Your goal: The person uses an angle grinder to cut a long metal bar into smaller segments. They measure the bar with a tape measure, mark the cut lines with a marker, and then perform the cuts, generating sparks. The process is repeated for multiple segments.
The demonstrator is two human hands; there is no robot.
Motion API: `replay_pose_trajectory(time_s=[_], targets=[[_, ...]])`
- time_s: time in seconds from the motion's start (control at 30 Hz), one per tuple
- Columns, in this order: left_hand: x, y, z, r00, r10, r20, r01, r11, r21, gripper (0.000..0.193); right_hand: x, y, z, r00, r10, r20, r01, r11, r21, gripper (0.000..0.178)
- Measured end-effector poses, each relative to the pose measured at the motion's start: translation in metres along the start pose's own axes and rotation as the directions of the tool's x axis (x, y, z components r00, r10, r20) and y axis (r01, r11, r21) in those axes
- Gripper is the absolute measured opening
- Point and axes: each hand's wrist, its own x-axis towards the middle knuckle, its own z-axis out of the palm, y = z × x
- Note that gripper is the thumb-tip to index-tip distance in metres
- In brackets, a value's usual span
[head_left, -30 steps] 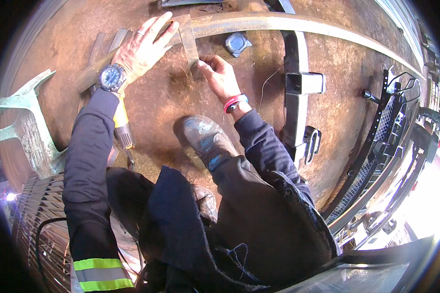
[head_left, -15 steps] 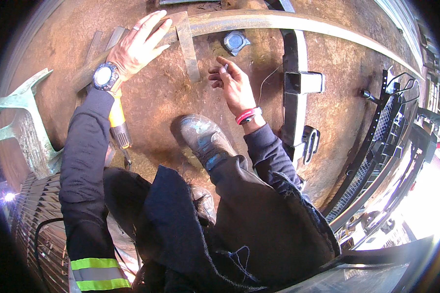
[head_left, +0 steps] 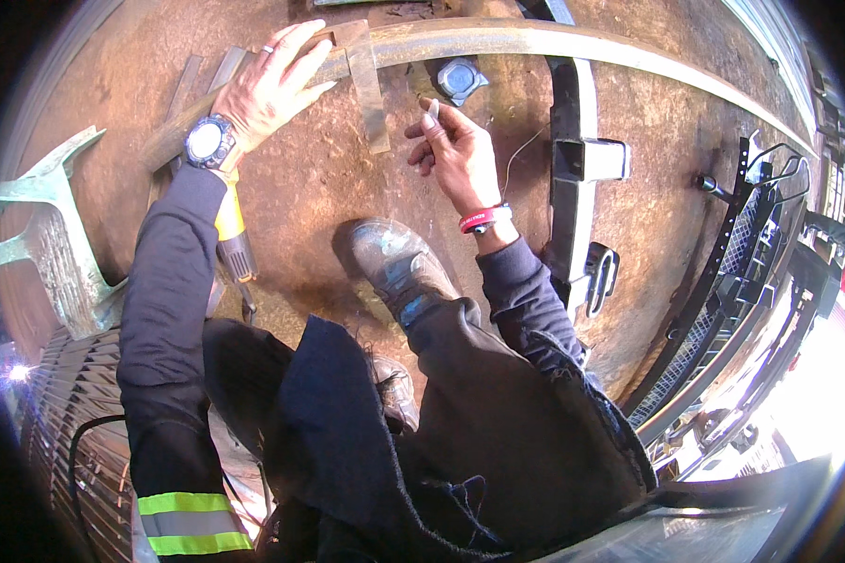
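My left hand (head_left: 263, 94) lies with fingers stretched over a long metal bar (head_left: 498, 39) and the top end of a flat metal square (head_left: 370, 103). The square's blade hangs down across the bar toward me. My right hand (head_left: 465, 164) is below the bar, right of the blade, pinching a small white stick of chalk (head_left: 433, 110) between thumb and forefinger. The chalk touches neither bar nor square. Just above this hand sits a compact blue-grey object with a round face (head_left: 461, 81), perhaps a tape measure. A yellow power tool (head_left: 232, 230) lies partly under my left wrist.
Right of my right hand runs a black metal frame piece with brackets (head_left: 587, 161). Farther right is a black mesh grille assembly (head_left: 737, 244). A pale-green steel beam piece (head_left: 61, 249) stands at the left, above a slatted grate (head_left: 75, 403). My boot (head_left: 394, 258) is below the bar.
My right hand has shifted slightly upward, turning so the chalk shows more clearly. My left hand stays on the bar and square. The whole view has moved a little.
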Motion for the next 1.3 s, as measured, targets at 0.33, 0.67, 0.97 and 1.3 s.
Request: replay_pose_trajectory(time_s=[0.33, 0.67, 0.97, 1.3], targets=[[0.002, 0.002, -0.004, 1.0, 0.003, 0.008, -0.003, 1.0, -0.004, 0.058, 0.007, -0.001, 0.008, 1.0, -0.014, 0.008, 0.014, 0.998, 0.059, 0.027], [0.002, 0.003, -0.003, 1.0, -0.004, 0.016, 0.004, 1.0, 0.003, 0.058, 0.006, 0.004, 0.007, 0.998, -0.067, 0.005, 0.067, 0.997, -0.032, 0.028], [0.0, 0.002, -0.003, 1.0, -0.018, 0.007, 0.018, 1.0, -0.02, 0.059, 0.007, -0.015, 0.016, 0.999, -0.044, -0.019, 0.042, 0.994, -0.105, 0.016], [0.001, 0.007, -0.006, 0.999, -0.037, 0.031, 0.036, 0.999, 0.015, 0.058, 0.023, -0.031, 0.036, 0.801, -0.597, -0.037, 0.432, 0.62, -0.655, 0.015]])
